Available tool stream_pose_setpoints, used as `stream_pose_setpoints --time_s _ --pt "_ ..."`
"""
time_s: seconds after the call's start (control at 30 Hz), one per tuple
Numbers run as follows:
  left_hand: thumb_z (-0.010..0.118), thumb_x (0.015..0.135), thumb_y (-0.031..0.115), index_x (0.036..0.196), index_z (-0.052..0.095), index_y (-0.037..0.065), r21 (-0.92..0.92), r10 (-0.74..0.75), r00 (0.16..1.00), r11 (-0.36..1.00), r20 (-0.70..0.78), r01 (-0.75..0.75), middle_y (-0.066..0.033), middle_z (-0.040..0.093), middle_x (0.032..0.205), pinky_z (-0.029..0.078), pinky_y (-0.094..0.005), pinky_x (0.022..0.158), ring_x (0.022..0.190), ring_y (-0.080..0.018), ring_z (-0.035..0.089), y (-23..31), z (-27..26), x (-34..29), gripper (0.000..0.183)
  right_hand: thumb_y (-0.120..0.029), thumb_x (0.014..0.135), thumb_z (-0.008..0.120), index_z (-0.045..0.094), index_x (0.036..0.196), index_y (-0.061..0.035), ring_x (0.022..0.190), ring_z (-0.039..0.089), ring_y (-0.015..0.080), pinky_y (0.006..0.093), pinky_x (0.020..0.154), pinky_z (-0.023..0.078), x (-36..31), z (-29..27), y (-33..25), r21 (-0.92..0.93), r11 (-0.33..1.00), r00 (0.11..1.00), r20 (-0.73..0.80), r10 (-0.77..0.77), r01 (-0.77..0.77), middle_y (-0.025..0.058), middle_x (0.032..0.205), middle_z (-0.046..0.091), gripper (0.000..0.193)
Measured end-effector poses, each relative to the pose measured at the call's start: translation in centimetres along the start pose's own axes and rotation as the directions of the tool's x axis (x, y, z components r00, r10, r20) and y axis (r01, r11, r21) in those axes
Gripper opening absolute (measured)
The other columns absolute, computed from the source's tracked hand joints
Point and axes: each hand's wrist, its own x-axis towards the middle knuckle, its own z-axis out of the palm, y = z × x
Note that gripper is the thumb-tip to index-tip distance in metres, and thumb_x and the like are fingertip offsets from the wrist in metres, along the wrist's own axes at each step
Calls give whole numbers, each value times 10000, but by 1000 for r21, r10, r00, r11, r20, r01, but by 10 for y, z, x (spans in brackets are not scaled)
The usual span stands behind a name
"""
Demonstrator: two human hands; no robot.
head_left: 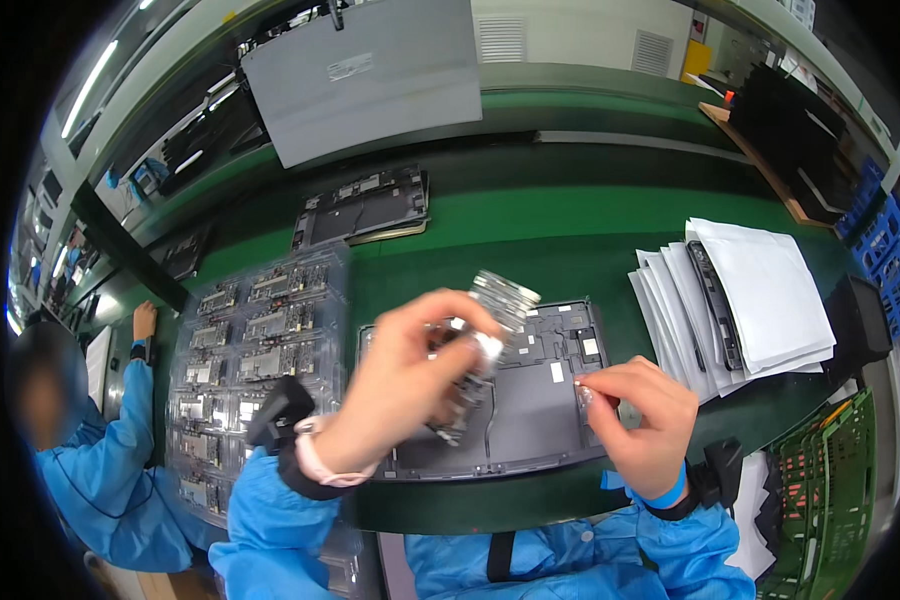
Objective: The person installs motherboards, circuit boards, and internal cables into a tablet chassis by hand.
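Observation:
My left hand (415, 365) is closed around a shiny, silvery circuit board (505, 300), tilted and partly blurred, with its lower part showing below my fingers. Beneath it lies a dark grey laptop casing (535, 425), flat on the green bench, with black fittings and small white labels along its far part. Over the casing's right edge, my right hand (648, 425) pinches thumb and forefinger together. A tiny light speck shows at those fingertips, too small to name.
Left of the casing, a clear plastic tray (337, 285) holds several circuit boards. More casings (365, 207) lie stacked behind. White sheets (770, 300) with a black frame (715, 300) among them stand at right. A co-worker's blue sleeve (138, 410) is at far left; a green crate (835, 490) sits lower right.

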Motion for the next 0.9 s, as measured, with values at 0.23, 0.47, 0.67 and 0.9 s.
stream_pose_setpoints --time_s 0.23,0.47,0.67,0.9 --pt "667 774 65 859 680 60 329 203 970 914 136 -238 -59 639 906 312 -357 1000 1079 -188 482 -20 30 5 86 64 618 688 669 804 -28 600 580 206 289 515 466 -3 15 6 -319 918 965 -39 -259 233 66 732 642 208" --pt "703 752 76 831 683 34 283 228 973 931 45 -231 -123 563 1074 419 -339 863 1046 -197 522 -23 34 3 91 45 635 696 662 804 -24 624 605 227 301 545 484 -5 25 1 -220 976 996 -88 -27 7 78 726 628 186" --pt "672 781 25 1078 603 30 122 298 954 948 -24 -293 -84 541 1122 438 -282 834 983 -170 535 -42 41 4 305 55 667 670 657 773 -9 586 550 105 234 516 423 -8 20 3 27 982 973 -134 190 -188 51 719 609 125" --pt "616 776 -112 1331 409 -20 29 230 973 973 20 -230 -115 456 1209 461 -250 835 945 -144 558 -43 37 1 600 90 679 664 656 793 28 549 378 20 188 478 279 -10 25 7 284 925 928 -197 316 -254 4 659 499 129"
